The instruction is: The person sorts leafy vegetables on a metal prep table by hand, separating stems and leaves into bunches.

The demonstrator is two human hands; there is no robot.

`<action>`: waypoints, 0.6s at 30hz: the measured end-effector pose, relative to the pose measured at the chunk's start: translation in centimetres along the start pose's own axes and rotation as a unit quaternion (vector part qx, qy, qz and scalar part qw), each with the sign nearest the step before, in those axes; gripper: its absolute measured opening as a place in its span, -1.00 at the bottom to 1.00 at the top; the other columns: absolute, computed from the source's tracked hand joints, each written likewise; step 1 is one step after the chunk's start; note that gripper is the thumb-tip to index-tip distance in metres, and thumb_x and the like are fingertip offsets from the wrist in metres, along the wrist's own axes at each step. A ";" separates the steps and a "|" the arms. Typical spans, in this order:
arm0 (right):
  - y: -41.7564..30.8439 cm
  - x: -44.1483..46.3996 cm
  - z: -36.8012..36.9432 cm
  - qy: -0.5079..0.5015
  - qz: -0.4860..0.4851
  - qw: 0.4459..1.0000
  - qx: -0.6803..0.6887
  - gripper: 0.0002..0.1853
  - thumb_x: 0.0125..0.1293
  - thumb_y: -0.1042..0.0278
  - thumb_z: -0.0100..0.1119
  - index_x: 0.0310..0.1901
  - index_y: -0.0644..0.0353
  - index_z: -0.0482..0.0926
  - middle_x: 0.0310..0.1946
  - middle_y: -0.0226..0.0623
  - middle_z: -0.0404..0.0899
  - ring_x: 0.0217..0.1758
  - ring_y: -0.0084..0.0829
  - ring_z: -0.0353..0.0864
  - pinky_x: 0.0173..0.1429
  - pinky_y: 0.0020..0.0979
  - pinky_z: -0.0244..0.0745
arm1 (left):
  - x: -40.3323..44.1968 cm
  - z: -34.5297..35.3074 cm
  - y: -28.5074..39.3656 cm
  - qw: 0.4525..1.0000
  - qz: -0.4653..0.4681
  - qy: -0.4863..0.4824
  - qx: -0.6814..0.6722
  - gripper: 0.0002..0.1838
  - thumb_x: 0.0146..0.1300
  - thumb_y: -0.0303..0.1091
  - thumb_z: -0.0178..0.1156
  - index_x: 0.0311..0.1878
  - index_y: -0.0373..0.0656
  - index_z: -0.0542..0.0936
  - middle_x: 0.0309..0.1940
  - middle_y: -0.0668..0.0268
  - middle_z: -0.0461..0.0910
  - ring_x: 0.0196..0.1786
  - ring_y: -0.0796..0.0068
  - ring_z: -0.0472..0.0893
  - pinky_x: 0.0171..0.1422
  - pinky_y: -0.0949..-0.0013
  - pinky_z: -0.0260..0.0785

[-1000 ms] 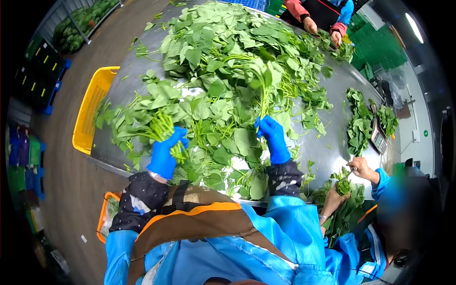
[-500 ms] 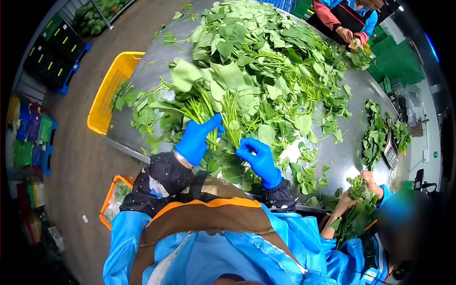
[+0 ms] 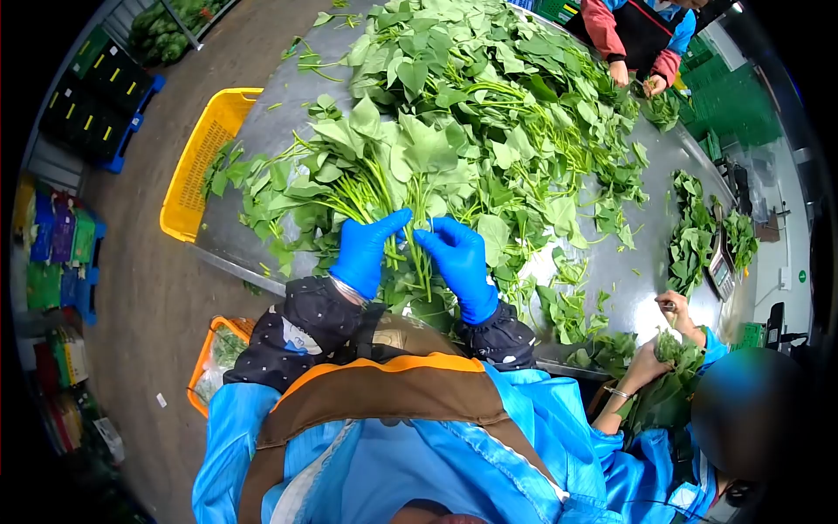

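My left hand (image 3: 367, 251), in a blue glove, is closed round the stems of a bunch of sweet potato leaves (image 3: 360, 194), its thumb pointing right. Close beside it, my right hand (image 3: 457, 262), also gloved in blue, pinches a few upright stems (image 3: 419, 255) whose leaves fan out above. The thumbs of both hands nearly meet at these stems. Behind them spreads a large heap of sweet potato leaves (image 3: 506, 105) on the metal table (image 3: 292, 105).
A yellow crate (image 3: 202, 166) stands off the table's left edge, and an orange basket (image 3: 205, 371) sits lower down. At right, a co-worker's hand (image 3: 646, 365) holds greens. Another person's hands (image 3: 655, 85) work at the far side. A scale (image 3: 719, 271) lies between leaf bunches.
My right hand has moved up and left, closer to my left hand, along the stems. The co-worker's upper hand at right has come away from the greens; the far person's hands have parted.
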State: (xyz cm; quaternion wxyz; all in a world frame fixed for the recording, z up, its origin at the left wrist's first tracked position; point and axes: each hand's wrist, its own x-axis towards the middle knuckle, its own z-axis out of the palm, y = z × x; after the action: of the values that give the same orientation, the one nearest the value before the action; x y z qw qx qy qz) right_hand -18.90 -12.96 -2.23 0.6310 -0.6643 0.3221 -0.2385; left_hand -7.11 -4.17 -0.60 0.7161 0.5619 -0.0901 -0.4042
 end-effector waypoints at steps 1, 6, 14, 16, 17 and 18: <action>0.0 0.0 0.1 -0.010 -0.011 1.000 -0.016 -0.75 0.03 0.35 0.31 -0.31 0.32 0.56 -0.56 -0.41 0.51 -0.51 -0.66 0.39 -0.42 -0.59 0.31 | 0.2 -0.1 -0.1 1.000 0.003 0.002 -0.007 -0.80 -0.03 -0.41 0.31 -0.36 -0.30 0.57 -0.50 0.35 0.55 -0.48 0.60 0.48 -0.38 0.50 0.31; -0.3 -0.4 0.0 -0.043 -0.039 0.996 -0.071 -0.78 0.06 0.34 0.28 -0.33 0.32 0.58 -0.52 -0.31 0.54 -0.51 -0.61 0.43 -0.42 -0.54 0.33 | 0.5 -0.6 0.0 0.999 -0.017 -0.026 0.015 -0.68 0.03 -0.45 0.26 -0.09 -0.26 0.51 -0.27 0.31 0.58 -0.27 0.53 0.57 -0.20 0.48 0.40; -1.5 -0.9 0.3 0.016 0.021 0.986 0.166 -0.81 0.15 0.38 0.16 -0.26 0.30 0.61 -0.41 -0.37 0.56 -0.37 -0.62 0.44 -0.23 -0.56 0.34 | 1.4 -1.5 -0.7 0.997 -0.046 0.050 -0.043 -0.78 0.07 -0.38 0.20 -0.22 -0.29 0.58 -0.33 0.29 0.60 -0.27 0.52 0.57 -0.12 0.48 0.40; -1.1 -1.2 -0.2 -0.058 0.046 0.972 0.221 -0.81 0.17 0.39 0.11 -0.24 0.30 0.61 -0.39 -0.39 0.56 -0.37 -0.61 0.44 -0.21 -0.55 0.35 | 1.7 -2.3 -1.0 0.999 -0.006 0.047 -0.017 -0.77 0.06 -0.42 0.19 -0.19 -0.27 0.57 -0.33 0.28 0.60 -0.27 0.50 0.57 -0.11 0.47 0.41; -0.8 -1.5 -0.6 -0.094 0.058 0.963 0.247 -0.80 0.19 0.39 0.09 -0.23 0.30 0.61 -0.38 -0.40 0.57 -0.36 -0.60 0.44 -0.20 -0.54 0.35 | 1.6 -2.8 -1.1 0.998 0.044 0.037 0.014 -0.76 0.06 -0.48 0.17 -0.15 -0.26 0.56 -0.31 0.28 0.60 -0.26 0.48 0.58 -0.11 0.47 0.42; -0.2 -1.8 -1.0 -0.131 0.046 0.967 0.215 -0.78 0.20 0.36 0.06 -0.24 0.32 0.60 -0.37 -0.35 0.57 -0.38 -0.57 0.45 -0.20 -0.50 0.37 | 1.8 -3.2 -0.8 0.998 0.043 0.033 0.031 -0.69 0.04 -0.58 0.10 -0.08 -0.23 0.53 -0.26 0.26 0.59 -0.21 0.46 0.57 -0.07 0.46 0.41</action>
State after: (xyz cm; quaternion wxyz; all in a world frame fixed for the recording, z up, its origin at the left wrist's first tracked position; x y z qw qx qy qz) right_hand -20.80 -12.30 -1.82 0.8062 -0.5228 0.2079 -0.1831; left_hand -4.46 -3.06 -2.99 0.7178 0.5925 -0.1027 -0.3510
